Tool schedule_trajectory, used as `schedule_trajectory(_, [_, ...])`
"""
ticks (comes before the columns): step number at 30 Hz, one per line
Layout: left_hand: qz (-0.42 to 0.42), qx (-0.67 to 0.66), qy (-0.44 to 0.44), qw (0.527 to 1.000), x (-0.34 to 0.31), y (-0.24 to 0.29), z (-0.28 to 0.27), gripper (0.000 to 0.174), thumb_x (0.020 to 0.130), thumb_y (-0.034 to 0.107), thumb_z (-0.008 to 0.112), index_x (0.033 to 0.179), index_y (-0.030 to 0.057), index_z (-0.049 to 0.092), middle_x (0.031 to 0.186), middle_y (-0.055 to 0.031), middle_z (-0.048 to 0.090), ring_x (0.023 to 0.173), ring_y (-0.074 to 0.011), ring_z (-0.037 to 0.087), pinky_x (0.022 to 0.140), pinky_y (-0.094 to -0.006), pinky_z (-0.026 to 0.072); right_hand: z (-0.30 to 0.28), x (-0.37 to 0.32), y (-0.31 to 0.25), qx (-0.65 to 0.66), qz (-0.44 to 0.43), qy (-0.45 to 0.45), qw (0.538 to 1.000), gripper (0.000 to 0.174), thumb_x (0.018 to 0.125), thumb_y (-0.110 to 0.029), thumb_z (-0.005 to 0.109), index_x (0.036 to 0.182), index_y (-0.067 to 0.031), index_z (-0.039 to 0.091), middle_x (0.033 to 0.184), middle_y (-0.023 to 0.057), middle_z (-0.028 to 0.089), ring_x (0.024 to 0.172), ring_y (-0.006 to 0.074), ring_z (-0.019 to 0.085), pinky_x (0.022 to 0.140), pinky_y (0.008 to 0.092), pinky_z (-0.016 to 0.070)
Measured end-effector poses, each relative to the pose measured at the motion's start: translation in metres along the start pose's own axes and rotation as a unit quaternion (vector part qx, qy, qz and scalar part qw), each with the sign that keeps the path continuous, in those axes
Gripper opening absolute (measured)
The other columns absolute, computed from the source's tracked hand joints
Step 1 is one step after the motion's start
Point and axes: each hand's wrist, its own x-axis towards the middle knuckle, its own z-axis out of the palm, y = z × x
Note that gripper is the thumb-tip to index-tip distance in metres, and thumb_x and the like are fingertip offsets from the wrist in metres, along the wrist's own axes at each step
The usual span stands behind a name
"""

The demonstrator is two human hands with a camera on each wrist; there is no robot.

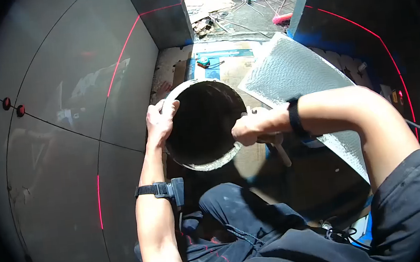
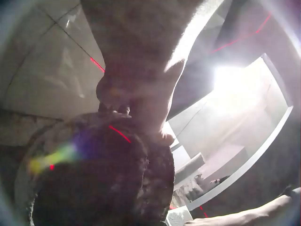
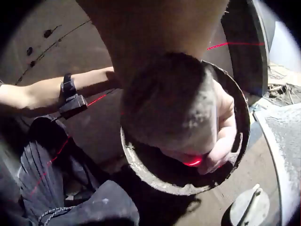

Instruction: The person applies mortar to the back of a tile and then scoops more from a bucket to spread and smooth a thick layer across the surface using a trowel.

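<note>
A round bucket [image 1: 216, 165] with a pale, mortar-crusted rim stands in front of me, its inside dark. My left hand [image 1: 161, 119] grips the rim on the left, thumb over the edge; in the left wrist view, the same hand [image 2: 136, 101] is backlit at the bucket's edge. At the right side of the opening is my right hand [image 1: 247, 127], fingers curled. Over the bucket's mouth in the right wrist view, those fingers [image 3: 221, 153] close round something mostly hidden in the fist; I cannot tell what it is.
Right of the bucket leans a large panel with a textured silvery face [image 1: 295, 69]. A pale round-topped thing with a stick across it [image 3: 249, 207] stands beside the bucket. Grey tiled wall [image 1: 61, 160] rises close on the left. A teal tape measure [image 1: 203, 62] and debris lie beyond.
</note>
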Motion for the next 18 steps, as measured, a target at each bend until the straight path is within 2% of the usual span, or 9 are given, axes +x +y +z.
schedule_trajectory(2, [-0.003, -0.045, 0.017, 0.999, -0.006, -0.005, 0.009, 0.046, 0.088, 0.048, 0.074, 0.109, 0.0068, 0.073, 0.091, -0.0198, 0.06, 0.088, -0.031, 0.062, 0.083, -0.0427, 0.0489, 0.024, 0.003, -0.009, 0.178, 0.024, -0.025, 0.983, 0.024, 0.074, -0.006, 0.057, 0.089, -0.0006, 0.076, 0.087, 0.0184, 0.075, 0.079, 0.03, 0.074, 0.07, 0.0412, 0.0594])
schedule_trajectory(3, [-0.003, -0.041, 0.018, 0.999, -0.012, -0.005, 0.013, 0.046, 0.088, 0.048, 0.074, 0.109, 0.0068, 0.073, 0.091, -0.0198, 0.06, 0.088, -0.031, 0.062, 0.083, -0.0427, 0.0489, 0.004, -0.044, -0.018, 0.251, 0.03, -0.097, 0.963, 0.011, 0.074, -0.014, 0.071, 0.07, -0.0085, 0.062, 0.068, -0.0004, 0.062, 0.055, 0.0096, 0.06, 0.048, 0.0311, 0.0458])
schedule_trajectory(4, [-0.012, -0.055, 0.029, 0.998, -0.013, -0.007, 0.014, 0.044, 0.088, 0.046, 0.075, 0.109, 0.0074, 0.073, 0.092, -0.0196, 0.061, 0.089, -0.0293, 0.062, 0.082, -0.0424, 0.049, 0.008, -0.069, -0.011, 0.505, -0.085, -0.059, 0.857, 0.01, 0.074, -0.011, 0.068, 0.068, -0.0039, 0.064, 0.062, 0.0035, 0.063, 0.052, 0.0111, 0.061, 0.046, 0.032, 0.0456])
schedule_trajectory(5, [-0.022, -0.068, 0.042, 0.997, -0.014, -0.004, 0.013, 0.042, 0.089, 0.045, 0.075, 0.109, 0.008, 0.073, 0.093, -0.0194, 0.062, 0.09, -0.0276, 0.062, 0.081, -0.0421, 0.0491, 0.016, -0.088, 0.0, 0.712, -0.194, -0.017, 0.674, 0.012, 0.075, -0.008, 0.064, 0.067, 0.0007, 0.066, 0.056, 0.0074, 0.063, 0.049, 0.0126, 0.061, 0.043, 0.0329, 0.0454])
schedule_trajectory(11, [-0.057, -0.067, 0.0, 0.996, -0.027, -0.009, 0.024, 0.062, 0.09, 0.043, 0.075, 0.136, 0.0029, 0.061, 0.12, -0.0112, 0.065, 0.114, -0.0211, 0.061, 0.101, -0.0353, 0.0456, 0.038, -0.012, -0.022, 0.272, -0.483, 0.146, 0.82, 0.012, 0.087, -0.013, 0.066, 0.077, -0.006, 0.064, 0.073, 0.0067, 0.067, 0.066, 0.0192, 0.068, 0.06, 0.0388, 0.054])
schedule_trajectory(12, [-0.075, -0.077, -0.009, 0.994, -0.027, 0.003, 0.024, 0.062, 0.09, 0.042, 0.075, 0.137, 0.003, 0.06, 0.123, -0.0118, 0.064, 0.115, -0.0215, 0.06, 0.102, -0.0352, 0.0449, 0.052, 0.01, -0.052, 0.568, -0.301, 0.051, 0.764, 0.014, 0.088, -0.013, 0.065, 0.076, -0.0059, 0.063, 0.073, 0.0066, 0.067, 0.065, 0.0207, 0.067, 0.06, 0.0408, 0.054])
schedule_trajectory(13, [-0.094, -0.09, -0.018, 0.991, -0.028, 0.012, 0.02, 0.063, 0.091, 0.041, 0.075, 0.138, 0.0031, 0.059, 0.126, -0.0124, 0.063, 0.117, -0.0218, 0.06, 0.103, -0.035, 0.0443, 0.066, 0.034, -0.081, 0.788, -0.077, -0.056, 0.609, 0.016, 0.089, -0.013, 0.064, 0.075, -0.0058, 0.061, 0.074, 0.0066, 0.066, 0.063, 0.0222, 0.066, 0.059, 0.0428, 0.0539])
schedule_trajectory(14, [-0.096, -0.087, -0.021, 0.991, -0.031, 0.007, 0.024, 0.063, 0.091, 0.041, 0.075, 0.138, 0.0031, 0.059, 0.126, -0.0124, 0.063, 0.117, -0.0218, 0.06, 0.103, -0.035, 0.0443, 0.057, 0.031, -0.084, 0.723, -0.296, 0.071, 0.62, 0.018, 0.09, -0.013, 0.062, 0.076, -0.0019, 0.061, 0.07, 0.0084, 0.064, 0.062, 0.0236, 0.066, 0.057, 0.042, 0.0541])
schedule_trajectory(18, [-0.074, -0.086, -0.031, 0.993, -0.037, -0.005, 0.029, 0.07, 0.09, 0.048, 0.074, 0.141, 0.0033, 0.057, 0.13, -0.013, 0.06, 0.12, -0.0232, 0.057, 0.105, -0.0378, 0.0425, -0.03, -0.044, -0.083, 0.841, -0.087, 0.016, 0.533, 0.018, 0.089, -0.007, 0.059, 0.073, 0.0023, 0.061, 0.067, 0.0094, 0.061, 0.055, 0.0209, 0.062, 0.05, 0.0402, 0.0508])
